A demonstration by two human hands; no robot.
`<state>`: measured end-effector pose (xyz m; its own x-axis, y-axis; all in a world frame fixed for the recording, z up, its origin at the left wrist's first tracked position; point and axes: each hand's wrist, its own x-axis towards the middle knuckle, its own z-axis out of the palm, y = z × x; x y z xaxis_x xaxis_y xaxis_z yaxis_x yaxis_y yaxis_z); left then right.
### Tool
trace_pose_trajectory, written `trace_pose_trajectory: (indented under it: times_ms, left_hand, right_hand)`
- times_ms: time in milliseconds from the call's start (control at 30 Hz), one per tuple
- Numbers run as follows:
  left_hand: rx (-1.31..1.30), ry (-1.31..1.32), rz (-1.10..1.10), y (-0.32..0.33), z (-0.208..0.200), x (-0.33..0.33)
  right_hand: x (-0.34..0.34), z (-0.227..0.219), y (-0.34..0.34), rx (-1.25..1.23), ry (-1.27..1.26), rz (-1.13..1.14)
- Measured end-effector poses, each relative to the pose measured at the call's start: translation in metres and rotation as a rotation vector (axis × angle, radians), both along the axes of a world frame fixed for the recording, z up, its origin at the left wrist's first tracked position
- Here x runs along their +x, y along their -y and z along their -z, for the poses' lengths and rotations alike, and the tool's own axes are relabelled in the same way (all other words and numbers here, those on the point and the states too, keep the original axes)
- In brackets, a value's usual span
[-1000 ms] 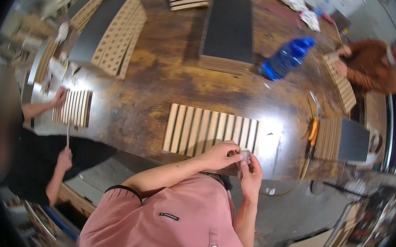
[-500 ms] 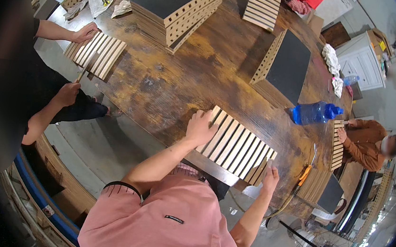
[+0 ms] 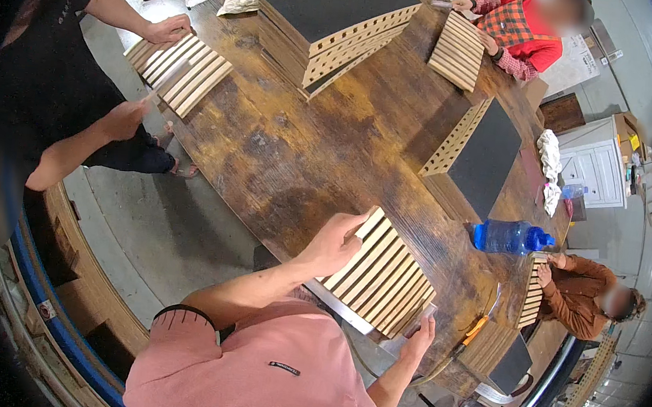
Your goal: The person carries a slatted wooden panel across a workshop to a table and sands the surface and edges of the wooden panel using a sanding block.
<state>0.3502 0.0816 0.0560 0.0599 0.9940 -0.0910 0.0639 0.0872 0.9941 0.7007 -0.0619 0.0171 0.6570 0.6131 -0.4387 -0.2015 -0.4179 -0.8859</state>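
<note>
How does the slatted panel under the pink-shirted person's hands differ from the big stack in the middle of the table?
The slatted panel lies single, pale slats up, with the left hand on it and the right hand at its near end. The stack is many panels piled, dark backing up, untouched. Both are slatted wood on the table.

The left hand (image 3: 335, 244) covers one corner of the slatted wood panel (image 3: 382, 276). The right hand (image 3: 417, 339) at the panel's far end holds something too small to tell. Beyond the panel, the faces are blurred.
</note>
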Motion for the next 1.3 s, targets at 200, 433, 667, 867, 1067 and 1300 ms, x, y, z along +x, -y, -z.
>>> trace_pose_trajectory:
  times_ms: [200, 433, 667, 867, 1067, 1300]
  left_hand:
    - [-0.161, 0.187, 0.143, -0.015, -0.044, -0.011]
    - [-0.124, 0.121, 0.137, -0.049, -0.034, -0.014]
    - [-0.149, 0.006, 0.137, -0.088, 0.004, -0.061]
    - [0.143, -0.894, -0.013, -0.091, 0.063, -0.109]
    - [-0.005, -0.711, -0.067, -0.101, 0.060, -0.070]
    - [-0.030, -0.682, -0.166, -0.096, 0.061, -0.061]
  right_hand:
    - [-0.008, -0.008, -0.004, -0.044, 0.013, -0.040]
    - [-0.026, -0.017, -0.010, -0.046, -0.034, -0.019]
    - [-0.063, -0.008, -0.039, -0.019, -0.153, -0.117]
    - [-0.075, 0.009, -0.051, -0.042, -0.024, -0.161]
    - [-0.063, -0.005, -0.044, -0.006, -0.033, -0.095]
    - [-0.043, 0.029, -0.038, 0.096, 0.054, -0.090]
